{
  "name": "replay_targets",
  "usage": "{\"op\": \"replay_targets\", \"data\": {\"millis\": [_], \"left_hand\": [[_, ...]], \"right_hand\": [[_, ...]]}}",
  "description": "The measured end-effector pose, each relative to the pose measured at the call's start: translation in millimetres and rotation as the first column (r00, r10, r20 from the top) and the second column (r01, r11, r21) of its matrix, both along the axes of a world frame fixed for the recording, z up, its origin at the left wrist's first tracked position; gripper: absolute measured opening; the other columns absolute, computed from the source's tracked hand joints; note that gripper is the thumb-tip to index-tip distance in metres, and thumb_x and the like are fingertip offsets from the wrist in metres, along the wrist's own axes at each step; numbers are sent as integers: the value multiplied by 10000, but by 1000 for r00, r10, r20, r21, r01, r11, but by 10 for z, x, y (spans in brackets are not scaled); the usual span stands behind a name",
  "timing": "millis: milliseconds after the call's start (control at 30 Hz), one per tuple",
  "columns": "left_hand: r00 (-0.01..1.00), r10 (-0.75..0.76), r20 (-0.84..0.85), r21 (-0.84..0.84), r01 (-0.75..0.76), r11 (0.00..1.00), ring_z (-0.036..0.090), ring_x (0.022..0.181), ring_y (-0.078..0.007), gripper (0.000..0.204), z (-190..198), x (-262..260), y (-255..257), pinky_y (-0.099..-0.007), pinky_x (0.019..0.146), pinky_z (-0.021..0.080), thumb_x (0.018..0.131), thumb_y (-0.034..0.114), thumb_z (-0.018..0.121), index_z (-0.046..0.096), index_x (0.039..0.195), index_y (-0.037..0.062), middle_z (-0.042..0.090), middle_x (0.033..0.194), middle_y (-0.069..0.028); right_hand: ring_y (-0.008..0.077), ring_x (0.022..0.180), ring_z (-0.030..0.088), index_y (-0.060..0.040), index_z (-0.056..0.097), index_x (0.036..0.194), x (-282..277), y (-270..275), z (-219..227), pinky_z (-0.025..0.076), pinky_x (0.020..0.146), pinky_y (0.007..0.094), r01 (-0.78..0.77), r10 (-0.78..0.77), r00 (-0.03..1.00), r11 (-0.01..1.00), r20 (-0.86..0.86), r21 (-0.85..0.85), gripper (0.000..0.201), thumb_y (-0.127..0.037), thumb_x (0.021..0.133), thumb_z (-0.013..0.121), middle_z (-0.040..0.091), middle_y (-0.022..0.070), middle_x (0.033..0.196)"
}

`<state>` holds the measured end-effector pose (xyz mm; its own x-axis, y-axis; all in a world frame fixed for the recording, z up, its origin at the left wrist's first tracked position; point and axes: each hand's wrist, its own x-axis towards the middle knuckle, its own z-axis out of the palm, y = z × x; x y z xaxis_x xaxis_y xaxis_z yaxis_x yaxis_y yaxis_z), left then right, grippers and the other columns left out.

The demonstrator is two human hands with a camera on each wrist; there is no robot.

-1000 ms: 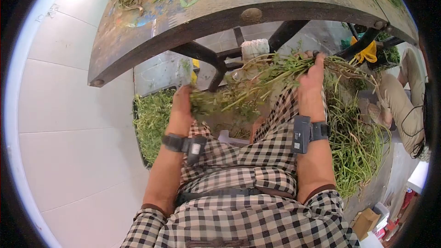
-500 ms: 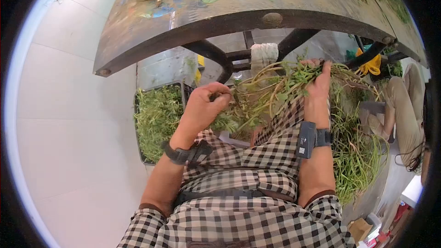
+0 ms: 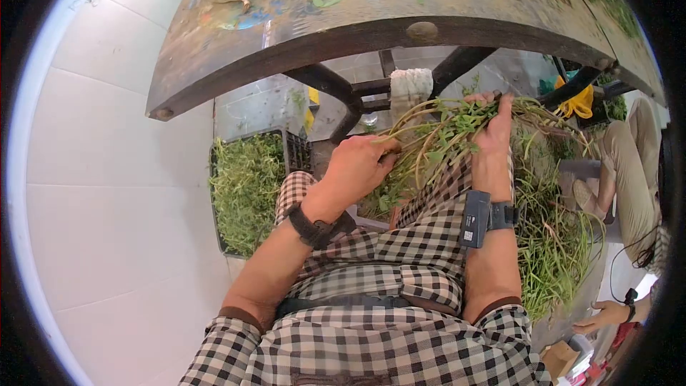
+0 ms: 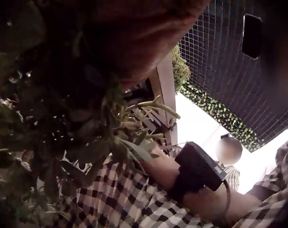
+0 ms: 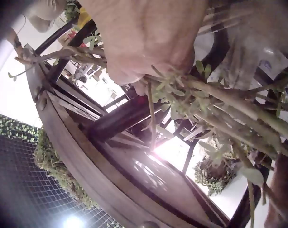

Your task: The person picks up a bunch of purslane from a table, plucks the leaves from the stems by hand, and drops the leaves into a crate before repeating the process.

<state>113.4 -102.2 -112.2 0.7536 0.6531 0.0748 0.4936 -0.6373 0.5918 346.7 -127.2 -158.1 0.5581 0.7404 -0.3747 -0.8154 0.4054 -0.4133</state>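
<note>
A bunch of leafy green stems stretches between my hands above my lap in the head view. My right hand grips it, with the fingers wrapped around the stems and brown ends trailing off to the right. In the right wrist view, thick stems run out from under that fist. At the bunch's left side, my left hand has its fingers curled in on some stems. The left wrist view shows dark leaves close below this hand; its fingertips are hidden.
A wooden table with loose greens stands in front, its curved edge above my hands. A black crate of greens is on the left. Long stems lie heaped on the right, near another person's legs and hand.
My left hand has moved from the far left, rightward along the bunch to the stems nearer my right hand. The right hand stays in its grip. Another person's hand has appeared at lower right.
</note>
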Motion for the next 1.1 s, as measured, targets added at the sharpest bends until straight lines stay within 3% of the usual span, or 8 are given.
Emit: {"op": "replay_targets", "data": {"millis": [167, 367, 467, 700, 800, 1000, 1067, 1100], "left_hand": [[1000, 0, 15, 38, 0, 999, 566, 761, -347, 157, -67, 2, -18, -393, 668, 463, 754, 121, 568, 585, 885, 35, 588, 803, -165], [999, 32, 42, -27, -31, 999, 550, 812, -358, 168, -60, -37, -11, -402, 707, 447, 743, 112, 559, 568, 872, 5, 571, 840, -186], [1000, 13, 22, -74, -11, 997, 547, 806, -362, 177, -83, -73, -10, -397, 702, 445, 737, 106, 551, 562, 876, -4, 568, 833, -186], [982, 155, 103, -229, -128, 965, 546, 769, -384, 227, -34, -95, -54, -415, 688, 446, 705, 113, 511, 567, 878, -22, 580, 796, -205], [955, 258, 146, -309, -204, 929, 499, 623, -208, 162, -50, -125, -48, -305, 614, 419, 762, 84, 508, 574, 884, -1, 536, 681, -101], [856, 515, 54, -646, -363, 672, 502, 665, -90, 146, -147, -182, -32, -213, 623, 395, 802, 93, 482, 580, 886, 27, 570, 734, 3], [770, 592, 238, -776, -216, 593, 511, 681, -85, 132, -239, -312, 52, -200, 652, 400, 809, 96, 489, 582, 889, 45, 569, 731, 1], [706, 633, 316, -822, -129, 555, 515, 689, -82, 126, -238, -375, 91, -194, 667, 402, 812, 97, 493, 583, 890, 55, 568, 729, 0]], "right_hand": [[229, 675, 496, -92, 429, 779, 103, 22, -221, 434, 667, 381, -82, 82, 997, 990, 12, 117, 396, -464, 912, 400, 472, 43, 693], [232, 667, 494, -96, 426, 788, 72, 50, -192, 431, 645, 393, -38, 37, 998, 998, 42, 42, 387, -459, 917, 390, 461, 36, 706], [237, 669, 501, -98, 428, 788, 134, 43, -314, 431, 638, 403, -103, 116, 992, 975, -55, 199, 385, -459, 917, 391, 459, 34, 722], [238, 684, 500, -103, 430, 796, 121, 61, -322, 430, 636, 411, -105, 102, 993, 993, 62, 49, 372, -450, 922, 383, 455, 32, 732], [232, 688, 490, -103, 425, 793, 113, 72, -323, 429, 650, 410, -85, 85, 994, 996, 73, 1, 364, -439, 926, 382, 448, 29, 733], [203, 664, 464, -108, 422, 779, 116, 61, -315, 423, 683, 396, -68, 68, 998, 995, 0, 76, 369, -436, 934, 356, 435, 14, 710], [194, 653, 459, -110, 426, 773, 205, 25, -340, 423, 685, 391, -69, 93, 992, 968, -88, 242, 382, -445, 936, 340, 437, 10, 699], [181, 629, 415, -86, 413, 784, 137, -1, -181, 417, 672, 348, -31, 49, 993, 986, -105, 167, 336, -389, 927, 404, 436, 34, 689]]}}
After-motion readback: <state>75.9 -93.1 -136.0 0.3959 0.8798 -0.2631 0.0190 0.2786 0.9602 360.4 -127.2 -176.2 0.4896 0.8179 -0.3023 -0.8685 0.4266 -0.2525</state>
